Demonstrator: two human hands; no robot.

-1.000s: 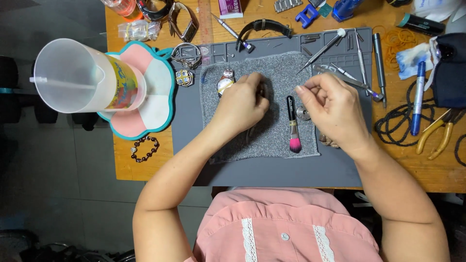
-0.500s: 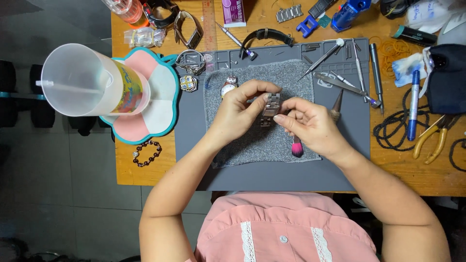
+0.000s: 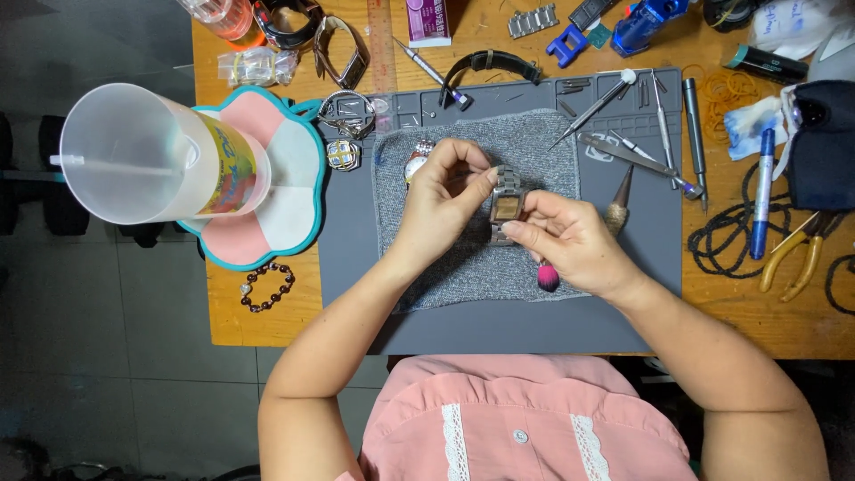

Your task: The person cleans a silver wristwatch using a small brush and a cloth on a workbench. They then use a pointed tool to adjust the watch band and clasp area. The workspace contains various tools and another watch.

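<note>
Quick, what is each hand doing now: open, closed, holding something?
Left hand: closed on the square metal watch.
Right hand: closed on the same watch.

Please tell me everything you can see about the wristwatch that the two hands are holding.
The wristwatch has a rectangular, brownish dial in a silver-coloured metal case, with metal link bracelet pieces above and below. It lies lengthwise, dial upward, above the grey cloth on the grey mat. The left hand pinches its left edge; the right hand grips its lower right side.
</note>
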